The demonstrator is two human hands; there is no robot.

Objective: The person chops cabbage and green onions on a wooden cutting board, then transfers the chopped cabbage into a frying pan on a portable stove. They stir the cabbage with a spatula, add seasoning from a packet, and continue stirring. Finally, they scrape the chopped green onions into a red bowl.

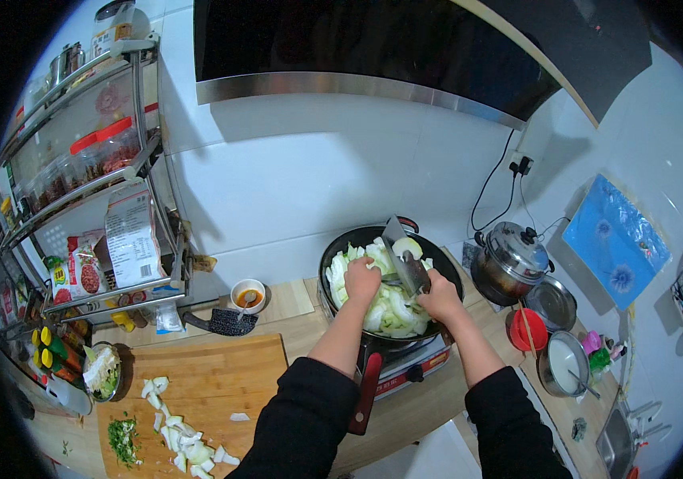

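A black wok (453,269) stands on a portable gas stove (413,371), heaped with chopped pale-green cabbage (398,311). My right hand (442,297) grips the dark handle of a cleaver (398,248) at the wok's right side. The blade is tilted up over the cabbage, with a round whitish vegetable piece (407,246) beside it. My left hand (363,279) is over the left part of the heap, fingers curled towards the blade. Whether those fingers hold anything is hidden. The wok's red handle (366,392) points towards me, between my forearms.
A wooden cutting board (215,365) carries cut white stalks (186,440) and chopped green herbs (123,440). Behind it are a small sauce bowl (248,296) and a metal rack (138,173). At right stand a lidded pot (509,257), a red bowl (527,329) and a metal basin (564,364).
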